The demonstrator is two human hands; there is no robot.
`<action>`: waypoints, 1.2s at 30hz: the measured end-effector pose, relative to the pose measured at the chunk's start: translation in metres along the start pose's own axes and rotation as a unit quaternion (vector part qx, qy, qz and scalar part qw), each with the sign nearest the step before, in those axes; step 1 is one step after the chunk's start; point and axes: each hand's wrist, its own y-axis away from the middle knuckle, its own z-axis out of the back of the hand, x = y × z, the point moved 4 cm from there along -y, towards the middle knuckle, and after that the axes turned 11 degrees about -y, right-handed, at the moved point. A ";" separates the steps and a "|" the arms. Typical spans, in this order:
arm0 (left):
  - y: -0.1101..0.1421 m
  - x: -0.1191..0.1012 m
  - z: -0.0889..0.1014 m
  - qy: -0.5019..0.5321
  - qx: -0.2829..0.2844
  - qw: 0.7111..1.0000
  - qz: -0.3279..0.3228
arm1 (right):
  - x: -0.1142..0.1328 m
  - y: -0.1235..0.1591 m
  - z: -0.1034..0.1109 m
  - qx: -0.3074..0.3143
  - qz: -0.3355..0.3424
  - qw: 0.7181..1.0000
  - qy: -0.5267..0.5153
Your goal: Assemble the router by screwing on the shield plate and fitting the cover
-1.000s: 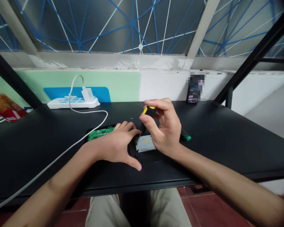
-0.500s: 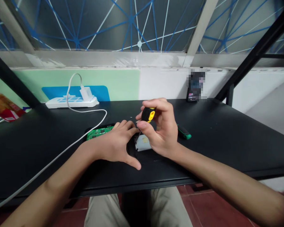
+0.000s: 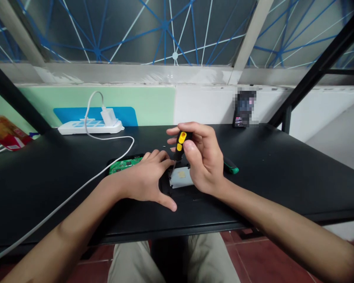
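Note:
My right hand (image 3: 208, 161) grips a black and yellow screwdriver (image 3: 181, 142) between thumb and fingers. Its thin shaft slants down to the left edge of a grey metal plate (image 3: 183, 180) bearing a small yellowish patch. Spread over a dark part beside that plate is my left hand (image 3: 146, 175), its thumb stretched toward me and its fingertips close to the shaft. A green circuit board (image 3: 125, 165) in a black casing shows partly behind the left hand. Whether casing and plate are joined is hidden.
A green and black tool handle (image 3: 231, 166) lies right of my right hand. At the back left stands a white power strip (image 3: 90, 127) with a plugged-in charger; its white cable (image 3: 76, 192) crosses the table. A red and orange package (image 3: 8, 133) lies far left, a dark box (image 3: 244, 108) stands back right.
The screwdriver's handle has turned and tipped more upright in my right hand, whose fingers have shifted around it. More of the grey plate shows. My left hand has stayed about in place.

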 end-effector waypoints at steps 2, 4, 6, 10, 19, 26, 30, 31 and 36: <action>0.000 0.000 0.001 0.000 0.008 1.000 0.006 | -0.001 -0.001 0.001 -0.009 0.008 1.000 0.016; 0.000 -0.001 0.001 0.000 0.017 1.000 0.012 | -0.002 -0.003 0.003 -0.020 0.026 0.999 0.037; 0.000 -0.001 0.001 0.003 0.019 1.000 0.010 | -0.002 -0.005 0.005 -0.028 0.042 0.997 0.054; 0.000 -0.001 0.000 0.006 0.002 1.000 -0.005 | 0.001 -0.006 0.006 -0.043 0.051 0.995 0.072; -0.001 0.000 -0.003 -0.017 -0.005 1.000 -0.008 | 0.000 0.000 0.004 -0.004 -0.008 1.000 0.017; 0.000 0.000 -0.001 0.009 0.007 1.000 0.000 | -0.005 0.000 0.005 -0.021 -0.003 0.998 0.064; -0.001 -0.001 0.000 0.003 0.007 1.000 -0.007 | -0.006 -0.003 0.006 -0.020 0.029 0.996 0.085; 0.000 -0.001 0.000 0.003 0.005 1.000 -0.009 | -0.005 -0.003 0.006 -0.022 0.035 0.995 0.088; 0.000 0.001 -0.002 -0.002 -0.004 1.000 -0.010 | -0.001 -0.003 0.006 -0.023 0.019 0.996 0.086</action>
